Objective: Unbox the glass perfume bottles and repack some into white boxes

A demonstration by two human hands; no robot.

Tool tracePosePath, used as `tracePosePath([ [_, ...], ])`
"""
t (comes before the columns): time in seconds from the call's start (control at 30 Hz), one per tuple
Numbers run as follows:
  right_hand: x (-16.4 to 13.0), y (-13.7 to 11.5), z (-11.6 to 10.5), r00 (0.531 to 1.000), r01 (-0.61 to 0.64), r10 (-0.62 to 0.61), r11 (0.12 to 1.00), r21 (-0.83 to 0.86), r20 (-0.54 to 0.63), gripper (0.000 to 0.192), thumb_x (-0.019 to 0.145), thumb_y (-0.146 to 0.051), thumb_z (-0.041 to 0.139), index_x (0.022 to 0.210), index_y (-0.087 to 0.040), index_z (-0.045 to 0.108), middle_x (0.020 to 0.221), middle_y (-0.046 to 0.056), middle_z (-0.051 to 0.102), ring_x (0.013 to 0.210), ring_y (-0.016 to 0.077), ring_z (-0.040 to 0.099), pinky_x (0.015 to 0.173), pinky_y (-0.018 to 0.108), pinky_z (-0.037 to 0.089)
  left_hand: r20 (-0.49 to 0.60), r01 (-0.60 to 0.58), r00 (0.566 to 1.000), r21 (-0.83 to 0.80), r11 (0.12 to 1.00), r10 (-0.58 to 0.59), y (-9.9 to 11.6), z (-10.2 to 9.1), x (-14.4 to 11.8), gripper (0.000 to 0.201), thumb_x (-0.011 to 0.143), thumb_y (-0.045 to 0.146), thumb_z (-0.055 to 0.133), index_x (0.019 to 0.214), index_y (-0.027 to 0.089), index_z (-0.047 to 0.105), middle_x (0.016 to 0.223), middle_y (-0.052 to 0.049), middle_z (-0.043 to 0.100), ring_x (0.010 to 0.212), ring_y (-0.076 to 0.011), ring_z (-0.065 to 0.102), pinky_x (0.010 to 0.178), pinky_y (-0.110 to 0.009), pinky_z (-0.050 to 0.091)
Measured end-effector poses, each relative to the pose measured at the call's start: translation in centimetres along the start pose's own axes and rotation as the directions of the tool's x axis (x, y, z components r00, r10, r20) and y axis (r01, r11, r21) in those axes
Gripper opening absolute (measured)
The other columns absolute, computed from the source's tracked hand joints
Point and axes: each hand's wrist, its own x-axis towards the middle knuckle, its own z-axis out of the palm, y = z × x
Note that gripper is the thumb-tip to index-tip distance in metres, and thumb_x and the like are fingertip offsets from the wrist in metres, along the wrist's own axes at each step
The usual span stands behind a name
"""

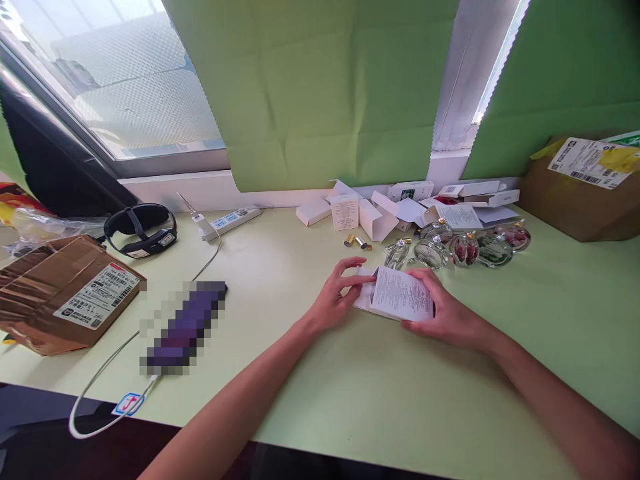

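Note:
A small white cardboard box [403, 293] with printed text is held slightly above or on the table in front of me. My right hand [443, 310] wraps round its right end, thumb on the near side and fingers on the far side. At the box's open left end, my left hand [340, 293] has its thumb and fingers on the end flap, one fingertip at the opening. What lies inside the box is hidden. Just beyond stand or lie several clear glass bottles [431, 253], some with red or green contents. Small gold caps [349, 240] lie to their left.
Several white boxes [345, 212] are piled along the window wall. Cardboard cartons stand at the right [575, 200] and left [100, 293]. A blurred-out phone [187, 327], its white cable, a power strip [235, 221] and a black head strap [143, 230] occupy the table's left side.

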Motion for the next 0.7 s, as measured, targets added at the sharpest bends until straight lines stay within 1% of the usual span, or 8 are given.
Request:
tracePosePath([
  [0.07,0.01,0.0,-0.02,1.0,0.0,0.0,1.0,-0.01,-0.007,0.073,0.073,-0.043,0.071,0.133,-0.031,0.031,0.138,0.006,0.032,0.123,0.0259,0.044,0.098,0.037,0.047,0.009,0.02,1.0,-0.009,1.0,-0.02,0.22,0.02,0.01,0.033,0.098,0.027,0.04,0.119,0.031,0.065,0.143,-0.005,0.041,0.134,-0.0223,0.04,0.109,-0.037,0.039],
  [0.2,0.06,-0.03,-0.01,1.0,0.015,-0.016,0.999,-0.037,-0.027,0.072,0.073,-0.042,0.071,0.132,-0.03,0.033,0.136,0.007,0.034,0.122,0.0273,0.044,0.097,0.038,0.047,0.022,0.1,0.995,-0.08,0.992,-0.098,0.68,0.09,0.08,0.035,0.098,0.034,0.041,0.128,0.032,0.058,0.143,-0.006,0.04,0.132,-0.0221,0.042,0.101,-0.034,0.045],
  [0.33,0.14,-0.07,0.27,0.995,0.072,-0.078,0.993,-0.092,-0.066,0.071,0.071,-0.035,0.071,0.131,-0.03,0.034,0.135,0.007,0.034,0.127,0.0284,0.04,0.103,0.04,0.042,0.086,0.174,0.982,-0.106,0.979,-0.166,0.81,0.2,0.12,0.036,0.094,0.037,0.048,0.129,0.031,0.054,0.143,-0.006,0.04,0.133,-0.0227,0.04,0.104,-0.034,0.043],
  [0.4,0.17,-0.15,0.44,0.991,0.092,-0.102,0.989,-0.111,-0.084,0.071,0.071,-0.032,0.071,0.132,-0.03,0.034,0.135,0.007,0.034,0.129,0.0286,0.039,0.106,0.041,0.04,0.108,0.197,0.977,-0.134,0.971,-0.184,0.75,0.17,0.14,0.037,0.092,0.033,0.05,0.129,0.031,0.052,0.144,-0.006,0.04,0.133,-0.0229,0.039,0.104,-0.035,0.042],
  [0.47,0.18,-0.25,0.57,0.988,0.104,-0.116,0.987,-0.122,-0.097,0.072,0.071,-0.031,0.07,0.132,-0.031,0.034,0.135,0.007,0.033,0.13,0.0285,0.038,0.108,0.041,0.038,0.126,0.221,0.972,-0.186,0.957,-0.2,0.66,0.06,0.16,0.039,0.09,0.024,0.048,0.128,0.031,0.052,0.144,-0.004,0.04,0.133,-0.0228,0.039,0.103,-0.035,0.044],
  [0.57,0.2,-0.32,0.65,0.986,0.111,-0.125,0.985,-0.129,-0.11,0.071,0.071,-0.028,0.069,0.133,-0.031,0.033,0.135,0.006,0.033,0.131,0.0278,0.037,0.109,0.042,0.037,0.154,0.248,0.964,-0.24,0.939,-0.216,0.57,-0.17,0.13,0.051,0.082,0.011,0.043,0.127,0.032,0.051,0.143,-0.003,0.039,0.131,-0.0226,0.04,0.1,-0.036,0.045],
  [0.7,0.22,-0.23,0.59,0.986,0.103,-0.118,0.987,-0.123,-0.12,0.072,0.071,-0.025,0.069,0.133,-0.032,0.033,0.135,0.006,0.032,0.13,0.0276,0.037,0.107,0.041,0.039,0.191,0.242,0.96,-0.21,0.947,-0.203,0.66,-0.29,-0.02,0.065,0.074,0.009,0.048,0.134,0.033,0.045,0.143,-0.004,0.035,0.125,-0.024,0.045,0.099,-0.038,0.045],
])
